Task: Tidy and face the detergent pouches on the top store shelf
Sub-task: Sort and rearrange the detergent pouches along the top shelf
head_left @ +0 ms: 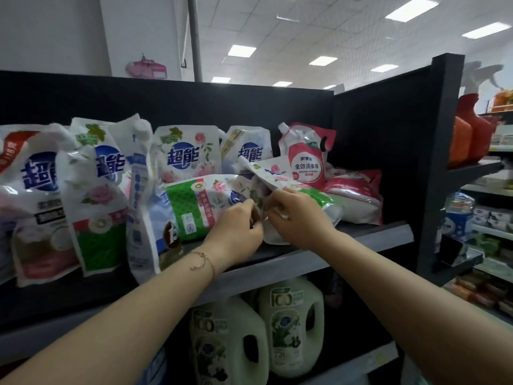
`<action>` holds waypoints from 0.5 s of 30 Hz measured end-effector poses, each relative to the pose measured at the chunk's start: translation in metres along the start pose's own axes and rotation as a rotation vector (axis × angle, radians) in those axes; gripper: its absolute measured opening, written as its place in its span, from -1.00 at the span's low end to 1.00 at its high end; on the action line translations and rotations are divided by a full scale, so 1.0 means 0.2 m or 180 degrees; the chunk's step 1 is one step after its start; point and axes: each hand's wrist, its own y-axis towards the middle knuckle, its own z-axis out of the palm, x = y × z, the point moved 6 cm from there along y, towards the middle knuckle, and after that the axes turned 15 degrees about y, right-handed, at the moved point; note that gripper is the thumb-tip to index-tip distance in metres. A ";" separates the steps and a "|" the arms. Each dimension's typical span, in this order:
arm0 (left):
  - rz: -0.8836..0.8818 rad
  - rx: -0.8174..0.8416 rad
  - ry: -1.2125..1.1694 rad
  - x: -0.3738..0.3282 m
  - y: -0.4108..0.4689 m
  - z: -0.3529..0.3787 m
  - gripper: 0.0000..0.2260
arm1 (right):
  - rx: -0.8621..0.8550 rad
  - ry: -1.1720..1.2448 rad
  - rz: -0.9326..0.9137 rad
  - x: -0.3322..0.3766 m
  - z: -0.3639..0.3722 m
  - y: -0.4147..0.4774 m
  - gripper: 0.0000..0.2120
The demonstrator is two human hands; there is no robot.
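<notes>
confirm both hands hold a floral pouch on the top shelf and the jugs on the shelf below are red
Not quite: in the head view the jugs below are white, not red. The left hand and right hand do hold a floral pouch on the top shelf.

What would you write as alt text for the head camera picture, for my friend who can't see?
A person's left hand and right hand grip fallen pouches of detergent at the front of the top shelf. Standing pouches line up behind them, a pink pouch at the right; white jugs sit below.
</notes>
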 end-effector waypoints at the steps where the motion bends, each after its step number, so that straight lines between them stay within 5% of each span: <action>1: -0.0081 -0.0020 -0.0035 -0.02 0.05 0.02 -0.95 | 0.0045 -0.0201 -0.0107 -0.03 -0.03 0.01 -0.85; 6: -0.0690 -0.0078 -0.0116 -0.04 0.24 0.12 -0.85 | 0.0112 -0.1103 -0.0535 -0.16 -0.08 0.02 -0.76; 12: -0.1239 0.0197 -0.0059 -0.04 0.41 0.25 -0.51 | 0.0310 -0.1636 0.0176 -0.38 -0.10 0.00 -0.53; 15: -0.1539 0.0172 -0.0712 -0.06 0.49 0.28 -0.51 | 0.0474 -0.1647 0.0153 -0.45 -0.09 -0.01 -0.44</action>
